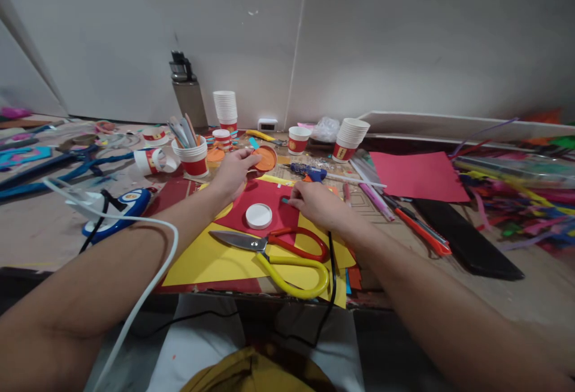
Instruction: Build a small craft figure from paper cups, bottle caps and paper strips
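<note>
My left hand (234, 173) is closed on the edge of a shallow round orange piece (266, 159), tilted so its inside faces me. A small blue strip (254, 142) stands at its upper left edge. My right hand (314, 203) pinches a small teal strip (285, 200) above red paper (287, 218). Between and below the hands, a white shallow round piece (259, 216) lies on that red paper. Large scissors (269, 242) with red and yellow handles rest partly open on yellow paper (197, 266). Just beyond my right hand lies a blue glue gun (309, 171).
A paper cup (193, 158) of pens, cup stacks (224, 110) (350, 140) and yellow-handled pliers (260, 136) stand or lie behind. At right are a red utility knife (422, 230), red paper (417, 176) and coloured strips (539, 200). A white cable (173, 242) crosses my left arm.
</note>
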Action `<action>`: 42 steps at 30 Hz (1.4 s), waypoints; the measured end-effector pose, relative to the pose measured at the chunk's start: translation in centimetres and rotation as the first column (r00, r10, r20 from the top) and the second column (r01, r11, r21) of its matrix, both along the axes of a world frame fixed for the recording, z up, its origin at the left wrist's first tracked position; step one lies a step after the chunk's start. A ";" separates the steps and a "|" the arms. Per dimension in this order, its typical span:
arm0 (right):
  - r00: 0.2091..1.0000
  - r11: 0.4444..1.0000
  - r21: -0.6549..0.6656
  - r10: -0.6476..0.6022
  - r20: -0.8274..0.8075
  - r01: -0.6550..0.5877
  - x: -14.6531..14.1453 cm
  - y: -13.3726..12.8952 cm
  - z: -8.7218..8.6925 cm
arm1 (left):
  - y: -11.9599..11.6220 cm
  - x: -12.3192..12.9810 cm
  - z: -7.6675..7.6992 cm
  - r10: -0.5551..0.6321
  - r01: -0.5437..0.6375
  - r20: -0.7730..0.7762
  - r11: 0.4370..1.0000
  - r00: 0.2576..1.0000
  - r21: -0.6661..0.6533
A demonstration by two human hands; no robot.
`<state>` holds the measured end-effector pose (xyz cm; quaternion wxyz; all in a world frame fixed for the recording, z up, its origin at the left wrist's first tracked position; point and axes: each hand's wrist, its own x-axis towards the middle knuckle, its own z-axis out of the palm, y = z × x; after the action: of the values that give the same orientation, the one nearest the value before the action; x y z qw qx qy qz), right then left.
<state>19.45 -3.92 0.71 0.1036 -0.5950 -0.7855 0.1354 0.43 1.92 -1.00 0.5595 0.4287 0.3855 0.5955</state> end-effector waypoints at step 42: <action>0.448 0.967 -0.239 -0.255 -0.857 0.094 -1.2 1.1 -0.4 | -2.9 2.1 1.1 -0.152 0.153 0.013 0.987 0.988 -0.059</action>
<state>18.22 -2.86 0.32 0.4598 -0.5232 -0.5403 0.4721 2.55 -0.95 0.13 0.6175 0.4376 0.3667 0.5411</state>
